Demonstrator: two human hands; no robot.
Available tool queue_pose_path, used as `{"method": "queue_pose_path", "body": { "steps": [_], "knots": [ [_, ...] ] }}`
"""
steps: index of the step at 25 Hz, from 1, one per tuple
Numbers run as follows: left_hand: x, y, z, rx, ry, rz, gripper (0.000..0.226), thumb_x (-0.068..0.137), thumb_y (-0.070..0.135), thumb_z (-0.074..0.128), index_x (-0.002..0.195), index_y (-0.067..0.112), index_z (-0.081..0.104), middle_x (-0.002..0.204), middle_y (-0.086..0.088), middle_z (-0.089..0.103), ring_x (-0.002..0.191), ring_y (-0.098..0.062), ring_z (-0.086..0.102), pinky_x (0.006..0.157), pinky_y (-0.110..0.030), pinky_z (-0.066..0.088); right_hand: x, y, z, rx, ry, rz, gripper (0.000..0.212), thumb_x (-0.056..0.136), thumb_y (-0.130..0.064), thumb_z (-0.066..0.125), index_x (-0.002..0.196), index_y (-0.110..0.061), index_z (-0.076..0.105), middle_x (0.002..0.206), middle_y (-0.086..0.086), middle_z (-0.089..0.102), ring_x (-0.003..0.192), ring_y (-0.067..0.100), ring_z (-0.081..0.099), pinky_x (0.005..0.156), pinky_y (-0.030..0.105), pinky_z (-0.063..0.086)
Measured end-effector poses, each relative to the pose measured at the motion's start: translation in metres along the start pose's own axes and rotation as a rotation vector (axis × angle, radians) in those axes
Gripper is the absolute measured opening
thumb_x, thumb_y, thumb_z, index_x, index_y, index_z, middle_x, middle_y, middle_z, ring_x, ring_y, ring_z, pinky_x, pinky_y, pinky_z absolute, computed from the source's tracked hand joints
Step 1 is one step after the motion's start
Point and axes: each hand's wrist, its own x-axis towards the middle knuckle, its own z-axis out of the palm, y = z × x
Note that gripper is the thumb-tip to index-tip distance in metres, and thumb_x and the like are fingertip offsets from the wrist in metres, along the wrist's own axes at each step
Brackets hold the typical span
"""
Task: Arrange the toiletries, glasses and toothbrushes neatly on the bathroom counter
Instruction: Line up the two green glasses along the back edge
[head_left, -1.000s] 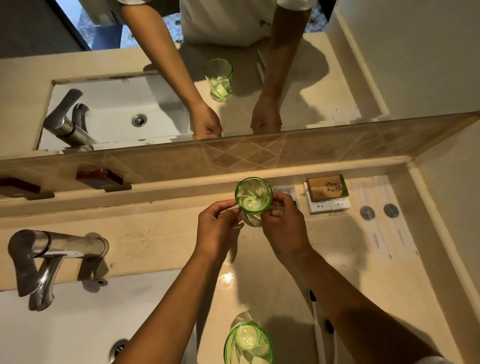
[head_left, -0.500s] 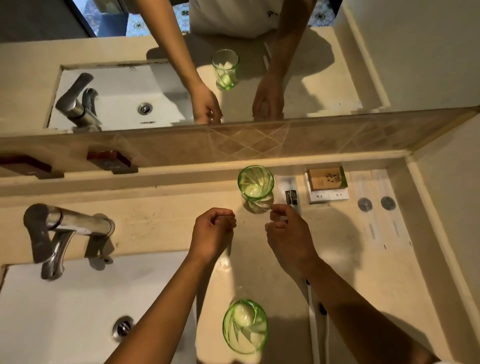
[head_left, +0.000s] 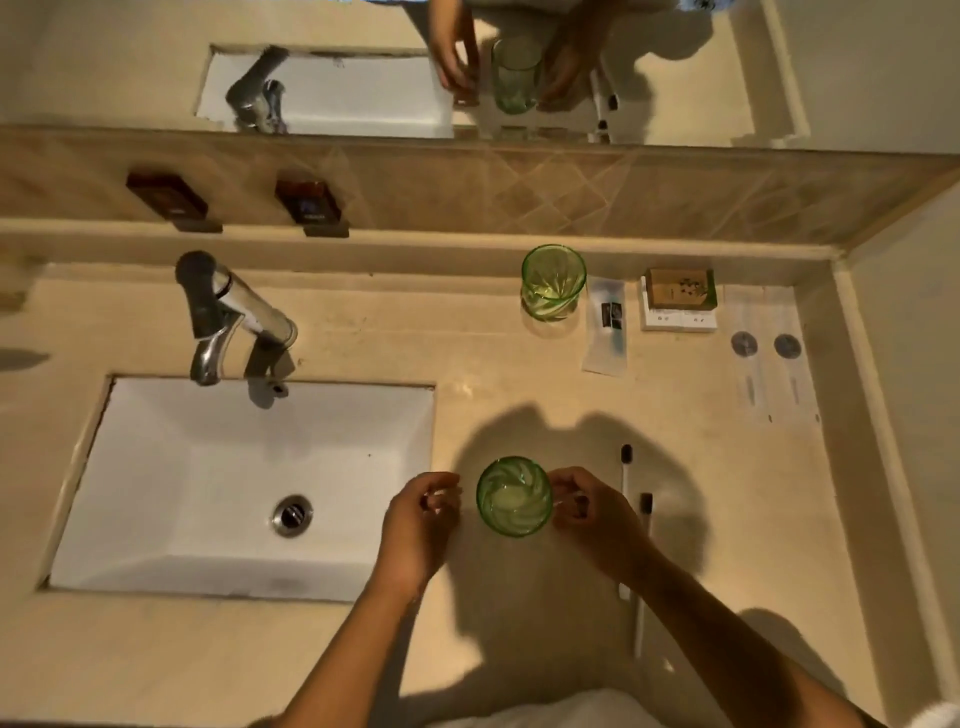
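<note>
Two green glasses stand on the beige counter (head_left: 727, 519). The far glass (head_left: 553, 283) is upright by the back ledge, untouched. The near glass (head_left: 514, 496) stands between my hands. Fingers of my right hand (head_left: 587, 512) rest against its right side. My left hand (head_left: 421, 519) is loosely curled just left of it, with a small gap. Two toothbrushes with black heads (head_left: 627, 457) (head_left: 645, 504) lie right of my right hand, their white handles partly hidden by my forearm.
A sachet (head_left: 607, 325), a brown soap box (head_left: 678, 288) on white boxes and two clear packets (head_left: 766, 353) line the back right. The white sink (head_left: 156, 483) and chrome faucet (head_left: 228, 312) are on the left. Two wall dispensers (head_left: 309, 200) hang above.
Both hands let go of the far glass at the back ledge and drew back to the near glass. My view shifted down and to the right.
</note>
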Motion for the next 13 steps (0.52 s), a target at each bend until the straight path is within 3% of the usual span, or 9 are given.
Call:
{"method": "queue_pose_path", "body": {
  "steps": [3, 5, 9, 13],
  "knots": [
    [-0.021, -0.008, 0.009, -0.077, 0.037, 0.020, 0.034, 0.086, -0.021, 0.056, 0.105, 0.005, 0.066, 0.095, -0.009, 0.068, 0.085, -0.020, 0.066, 0.067, -0.021, 0.056, -0.017, -0.005, 0.013, 0.136, -0.010, 0.016, 0.051, 0.082, -0.006, 0.073, 0.127, -0.023, 0.054, 0.116, -0.009, 0.066, 0.101, 0.013, 0.070, 0.082, 0.028, 0.060],
    [-0.034, -0.009, 0.013, 0.021, 0.038, 0.095, 0.036, 0.085, -0.013, 0.065, 0.112, 0.012, 0.066, 0.103, 0.000, 0.071, 0.093, -0.012, 0.070, 0.070, -0.016, 0.057, -0.025, -0.012, 0.020, 0.204, 0.024, 0.034, 0.053, 0.083, 0.001, 0.073, 0.125, -0.022, 0.051, 0.115, -0.013, 0.062, 0.099, 0.010, 0.068, 0.073, 0.021, 0.058],
    [-0.041, 0.000, 0.019, 0.018, 0.007, 0.128, 0.034, 0.088, -0.004, 0.066, 0.102, 0.026, 0.073, 0.097, 0.013, 0.076, 0.092, -0.008, 0.072, 0.080, -0.025, 0.060, -0.030, -0.014, 0.029, 0.315, 0.101, 0.054, 0.049, 0.080, 0.013, 0.072, 0.110, -0.020, 0.051, 0.112, -0.006, 0.064, 0.098, 0.001, 0.065, 0.070, 0.015, 0.056],
    [-0.028, 0.013, 0.018, -0.138, 0.009, 0.085, 0.040, 0.090, -0.013, 0.057, 0.096, 0.021, 0.077, 0.092, 0.005, 0.079, 0.091, -0.017, 0.074, 0.078, -0.027, 0.061, -0.017, -0.022, 0.031, 0.380, 0.132, 0.075, 0.046, 0.075, -0.002, 0.081, 0.108, -0.022, 0.055, 0.113, -0.004, 0.069, 0.105, 0.003, 0.065, 0.082, 0.022, 0.055]
  ]
}}
